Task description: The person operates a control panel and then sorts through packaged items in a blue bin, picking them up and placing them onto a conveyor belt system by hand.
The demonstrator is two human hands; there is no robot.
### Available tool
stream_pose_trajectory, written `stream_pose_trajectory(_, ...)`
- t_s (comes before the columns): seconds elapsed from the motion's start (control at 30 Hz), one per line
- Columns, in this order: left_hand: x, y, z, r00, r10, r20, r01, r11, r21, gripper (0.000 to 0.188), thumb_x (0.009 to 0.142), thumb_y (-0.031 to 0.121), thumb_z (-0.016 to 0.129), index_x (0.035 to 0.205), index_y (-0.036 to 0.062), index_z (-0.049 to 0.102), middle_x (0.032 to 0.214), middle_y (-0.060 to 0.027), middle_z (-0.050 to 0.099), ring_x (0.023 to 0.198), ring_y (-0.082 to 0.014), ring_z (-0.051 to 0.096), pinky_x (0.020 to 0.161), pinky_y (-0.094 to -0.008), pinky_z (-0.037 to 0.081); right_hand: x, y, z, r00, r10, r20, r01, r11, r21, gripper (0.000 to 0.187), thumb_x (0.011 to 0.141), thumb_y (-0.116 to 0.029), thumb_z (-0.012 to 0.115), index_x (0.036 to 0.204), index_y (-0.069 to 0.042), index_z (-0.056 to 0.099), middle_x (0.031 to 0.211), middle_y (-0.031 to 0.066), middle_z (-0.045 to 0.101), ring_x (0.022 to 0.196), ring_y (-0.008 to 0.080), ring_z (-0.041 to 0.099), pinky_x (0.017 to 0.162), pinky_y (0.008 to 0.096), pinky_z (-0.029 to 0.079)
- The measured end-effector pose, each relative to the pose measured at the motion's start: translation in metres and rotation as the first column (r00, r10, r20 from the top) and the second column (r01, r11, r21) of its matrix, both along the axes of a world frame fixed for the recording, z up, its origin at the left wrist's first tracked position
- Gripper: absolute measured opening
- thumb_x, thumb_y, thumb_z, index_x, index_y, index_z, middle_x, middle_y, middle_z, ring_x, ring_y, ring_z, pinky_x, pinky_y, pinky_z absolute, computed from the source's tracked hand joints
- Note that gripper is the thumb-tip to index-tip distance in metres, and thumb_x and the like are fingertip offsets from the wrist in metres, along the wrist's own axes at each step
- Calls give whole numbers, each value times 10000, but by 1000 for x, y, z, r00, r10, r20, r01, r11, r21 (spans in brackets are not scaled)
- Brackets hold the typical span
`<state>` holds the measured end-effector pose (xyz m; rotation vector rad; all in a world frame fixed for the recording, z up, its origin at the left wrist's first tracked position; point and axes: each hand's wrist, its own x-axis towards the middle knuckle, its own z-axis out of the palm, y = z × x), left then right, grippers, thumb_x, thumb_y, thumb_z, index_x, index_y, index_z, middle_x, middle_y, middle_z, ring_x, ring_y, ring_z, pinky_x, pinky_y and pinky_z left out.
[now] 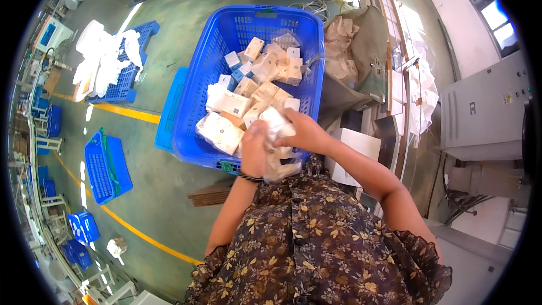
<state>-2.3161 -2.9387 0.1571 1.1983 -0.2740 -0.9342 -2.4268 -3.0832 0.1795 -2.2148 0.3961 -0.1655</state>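
Note:
Both my hands are at the near edge of a large blue plastic basket [197,73]. Between them is a white pack in clear plastic film [275,123], smeared by motion. My right hand [307,133] grips it from the right, thumb and fingers bent around it. My left hand [255,151] is closed at its lower left, fingers against the crumpled film; its fingertips are partly hidden. More film hangs below the hands. Inside the basket lie several small cream boxes [234,103], some bagged together, and a larger wrapped bundle [220,133] left of my left hand.
A light-blue crate [169,116] sits left of the basket. Beyond, a blue pallet [121,82] carries white bags, and a blue basket [107,166] rests on the green floor. Stacked cardboard [212,193] lies near me. To the right are a brown sack [358,51] and a white box [358,149].

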Motion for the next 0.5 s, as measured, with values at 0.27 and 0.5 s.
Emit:
stream_pose_trajectory(0.27,35,-12,10,777,-290,559,72,923,379,213,938,188,584,1041,6,627,840,-41,622,729,-90,533,616,-277,436,-9,0,4,986,168,-23,-168,958,-233,604,865,-308,649,1344,-22,418,886,227,620,834,399,615,725,459,487)
stream_pose_trajectory(0.5,106,28,-92,977,-92,-194,62,986,-155,543,1007,434,361,1296,-9,485,1270,-190,559,1152,-332,567,990,-464,474,-37,-14,47,954,121,274,-37,956,-292,779,717,-132,721,1416,-72,381,1107,168,638,971,341,637,813,401,525)
